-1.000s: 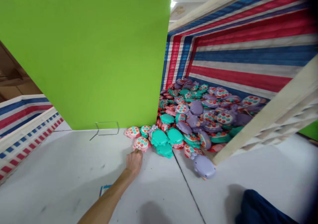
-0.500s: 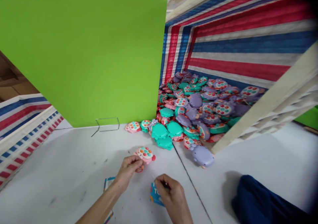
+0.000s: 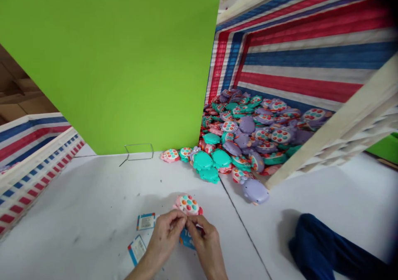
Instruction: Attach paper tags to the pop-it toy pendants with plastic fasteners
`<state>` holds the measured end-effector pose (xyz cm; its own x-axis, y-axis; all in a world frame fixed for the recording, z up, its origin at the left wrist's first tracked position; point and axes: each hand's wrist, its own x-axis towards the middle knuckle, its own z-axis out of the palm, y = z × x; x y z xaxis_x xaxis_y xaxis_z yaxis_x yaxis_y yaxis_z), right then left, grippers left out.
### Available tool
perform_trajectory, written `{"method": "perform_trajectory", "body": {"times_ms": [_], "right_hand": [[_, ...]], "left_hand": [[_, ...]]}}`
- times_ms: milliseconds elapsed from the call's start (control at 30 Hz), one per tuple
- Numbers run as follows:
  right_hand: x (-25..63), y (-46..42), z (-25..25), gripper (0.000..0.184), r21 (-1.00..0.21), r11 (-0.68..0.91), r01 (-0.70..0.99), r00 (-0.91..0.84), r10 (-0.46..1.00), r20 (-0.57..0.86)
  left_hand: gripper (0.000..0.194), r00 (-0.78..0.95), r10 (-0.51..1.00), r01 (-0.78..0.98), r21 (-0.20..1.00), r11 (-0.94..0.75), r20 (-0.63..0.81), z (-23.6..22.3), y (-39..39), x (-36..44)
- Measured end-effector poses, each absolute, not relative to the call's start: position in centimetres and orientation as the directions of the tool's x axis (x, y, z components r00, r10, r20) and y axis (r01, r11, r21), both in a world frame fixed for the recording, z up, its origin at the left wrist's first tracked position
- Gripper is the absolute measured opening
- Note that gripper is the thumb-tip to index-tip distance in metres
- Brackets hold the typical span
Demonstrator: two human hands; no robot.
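In the head view, a pink toy (image 3: 188,204) with a white back and round coloured bumps lies on the white table, just beyond my fingertips. My left hand (image 3: 168,232) is closed in a pinch by the toy's near edge; what its fingertips hold is hidden. Meeting it, fingertip to fingertip, my right hand (image 3: 205,240) is also closed, with a blue printed tag (image 3: 186,239) under its fingers. To the left of my left hand lie two more tags, an upper tag (image 3: 146,221) and a lower tag (image 3: 137,249), white panels facing up.
A striped bin (image 3: 298,66) at the right spills purple, green and pink toys (image 3: 222,158) onto the table (image 3: 102,213). A green panel (image 3: 108,64) stands upright behind, a bent wire frame (image 3: 139,151) at its foot. Dark blue cloth (image 3: 314,247) lies at lower right.
My right hand has moved up and left with the blue tag to meet my left hand at the toy. My left hand has shifted right and down, uncovering the two tags.
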<state>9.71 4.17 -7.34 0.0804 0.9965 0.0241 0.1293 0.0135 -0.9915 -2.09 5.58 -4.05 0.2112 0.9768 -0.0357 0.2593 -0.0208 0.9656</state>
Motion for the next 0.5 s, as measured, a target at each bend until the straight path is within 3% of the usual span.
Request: {"method": "perform_trajectory", "body": {"times_ms": [233, 400, 500], "right_hand": [[9.2, 3.7, -7.9, 0.024, -0.992, 0.072, 0.107, 0.116, 0.99, 0.084], [9.2, 3.5, -7.8, 0.025, -0.971, 0.111, 0.213, 0.098, 0.986, 0.134], [9.7, 3.1, -7.2, 0.026, -0.961, 0.068, 0.268, 0.061, 0.994, 0.087]], "left_hand": [[0.023, 0.048, 0.984, -0.046, 0.984, 0.174, -0.172, -5.4, 4.9, -2.2], [0.017, 0.056, 0.984, -0.024, 0.985, 0.171, -0.17, -5.6, 4.7, -2.1], [0.015, 0.056, 0.989, -0.015, 0.99, 0.141, -0.14, -5.2, 4.9, -2.2]]}}
